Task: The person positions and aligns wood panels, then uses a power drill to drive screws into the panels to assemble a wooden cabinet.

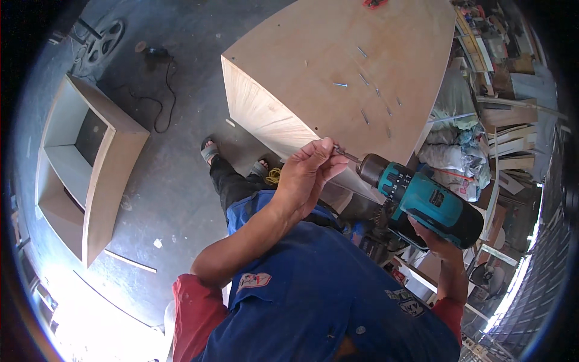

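Observation:
My right hand (427, 234) is wrapped round the handle of a teal and black cordless drill (435, 204), which points left. At the drill's front, a thin metal bit (350, 157) sticks out of the dark chuck (373, 168). The thumb and fingers of my left hand (307, 172) pinch a small metal piece at the bit's tip; its exact kind is too small to tell. Both hands are above the near edge of a large wooden panel box (325, 54). Several loose screws (363, 79) lie scattered on its top.
A wooden frame with compartments (99, 175) stands on the grey floor to the left. Behind it are a corded tool (155, 52) and a spoked wheel (105, 42). Plastic bags (452, 157) and wood offcuts (512, 130) crowd the right side. A red object (375, 3) lies at the panel's far edge.

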Motion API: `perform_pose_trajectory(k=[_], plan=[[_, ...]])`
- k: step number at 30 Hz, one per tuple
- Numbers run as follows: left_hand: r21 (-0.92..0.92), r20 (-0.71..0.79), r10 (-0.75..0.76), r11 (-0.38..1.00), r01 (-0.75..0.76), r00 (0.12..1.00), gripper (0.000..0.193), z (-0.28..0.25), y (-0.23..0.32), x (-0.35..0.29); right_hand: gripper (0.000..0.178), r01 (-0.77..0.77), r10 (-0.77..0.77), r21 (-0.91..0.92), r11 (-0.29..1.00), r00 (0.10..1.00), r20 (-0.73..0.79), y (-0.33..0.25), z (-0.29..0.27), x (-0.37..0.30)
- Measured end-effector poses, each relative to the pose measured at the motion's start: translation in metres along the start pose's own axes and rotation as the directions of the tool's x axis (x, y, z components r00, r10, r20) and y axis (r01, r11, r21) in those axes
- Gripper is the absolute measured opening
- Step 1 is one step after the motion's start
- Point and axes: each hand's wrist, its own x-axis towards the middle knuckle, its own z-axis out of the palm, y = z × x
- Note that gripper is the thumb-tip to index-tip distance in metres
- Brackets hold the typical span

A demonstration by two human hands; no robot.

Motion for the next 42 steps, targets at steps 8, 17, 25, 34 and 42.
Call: perform_pose_trajectory(k=[8,17,25,34,42], plan=[[-0.134,0.054,-0.004,0.991,0.011,0.999,0.021,0.007,-0.003,0.011,0.03,0.36,-0.36,-0.247,0.9,0.932,0.045,0.003,-0.01,0.016],[-0.154,0.04,-0.003,0.988,0.009,0.999,0.02,0.004,-0.002,0.014,0.031,0.448,-0.376,-0.675,0.586,0.888,0.264,0.0,-0.018,0.021],[-0.188,0.056,0.005,0.982,0.006,0.998,0.019,0.006,-0.01,0.019,0.034,0.085,-0.088,-0.047,0.995,0.994,-0.063,-0.026,-0.012,0.029],[-0.279,0.104,0.084,0.959,-0.052,0.991,0.022,0.007,-0.01,0.022,0.028,0.004,-0.004,-0.117,0.993,1.0,-0.001,-0.025,-0.021,0.03],[-0.248,0.067,-0.036,0.967,0.051,0.997,0.025,0.008,-0.012,0.016,0.029,-0.015,0.016,-0.121,0.992,1.0,0.006,-0.041,-0.017,0.036]])
